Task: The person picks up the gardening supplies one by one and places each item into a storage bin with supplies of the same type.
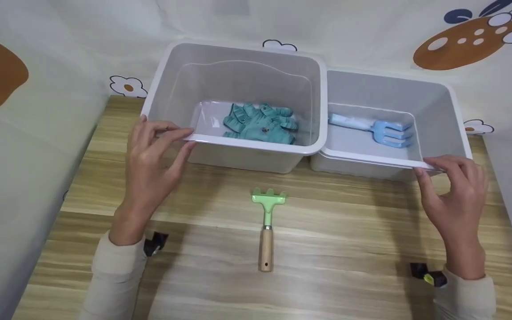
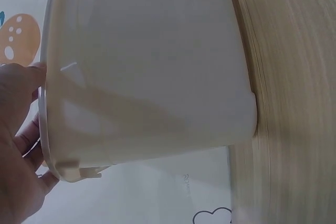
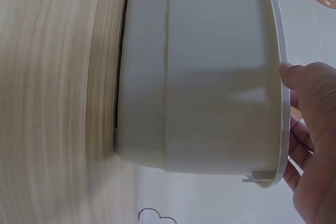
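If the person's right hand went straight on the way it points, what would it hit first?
The right bin's front rim, which the right hand pinches. Past that, the blue fork seems roughly in line, but it lies lower, inside, so the hand might pass above.

Here's your wood-grain desk, carrying a left bin and a right bin side by side, and there (nearer you!) lies the green rake, handle toward you.

Behind the rake, left bin holds gloves, right bin a fork.
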Action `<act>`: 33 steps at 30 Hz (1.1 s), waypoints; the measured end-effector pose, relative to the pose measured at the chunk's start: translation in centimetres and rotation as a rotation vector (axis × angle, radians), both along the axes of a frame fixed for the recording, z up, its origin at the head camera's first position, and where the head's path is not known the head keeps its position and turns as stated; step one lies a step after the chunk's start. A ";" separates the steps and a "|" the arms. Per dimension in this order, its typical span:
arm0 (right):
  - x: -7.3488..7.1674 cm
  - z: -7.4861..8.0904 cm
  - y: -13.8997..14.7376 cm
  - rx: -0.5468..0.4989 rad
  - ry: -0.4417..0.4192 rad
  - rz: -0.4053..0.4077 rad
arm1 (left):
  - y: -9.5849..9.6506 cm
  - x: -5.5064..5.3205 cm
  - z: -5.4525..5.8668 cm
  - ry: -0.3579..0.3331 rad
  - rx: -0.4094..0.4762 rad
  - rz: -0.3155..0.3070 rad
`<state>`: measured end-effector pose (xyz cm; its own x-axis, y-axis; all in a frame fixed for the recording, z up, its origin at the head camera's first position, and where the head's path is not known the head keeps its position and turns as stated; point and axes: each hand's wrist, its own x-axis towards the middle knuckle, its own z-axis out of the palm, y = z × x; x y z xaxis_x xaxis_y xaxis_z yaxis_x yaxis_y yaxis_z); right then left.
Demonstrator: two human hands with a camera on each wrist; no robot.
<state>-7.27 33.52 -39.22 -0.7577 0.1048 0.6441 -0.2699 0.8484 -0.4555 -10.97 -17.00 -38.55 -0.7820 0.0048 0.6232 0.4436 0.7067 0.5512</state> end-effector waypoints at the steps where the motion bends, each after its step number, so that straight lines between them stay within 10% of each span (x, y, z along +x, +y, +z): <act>1: 0.0 0.0 -0.1 -0.002 -0.001 -0.002 | 0.0 0.0 0.0 0.001 0.001 -0.002; 12: -0.2 -0.6 0.0 -0.046 -0.002 -0.030 | 1.6 1.1 0.5 0.121 0.020 -0.024; 20: -0.2 -0.5 -0.4 -0.089 0.073 -0.027 | 4.5 3.2 0.1 0.250 0.005 -0.200; 33: 0.0 -0.6 -1.2 -0.159 0.112 -0.038 | 8.0 6.1 -3.4 -0.153 -0.219 -0.331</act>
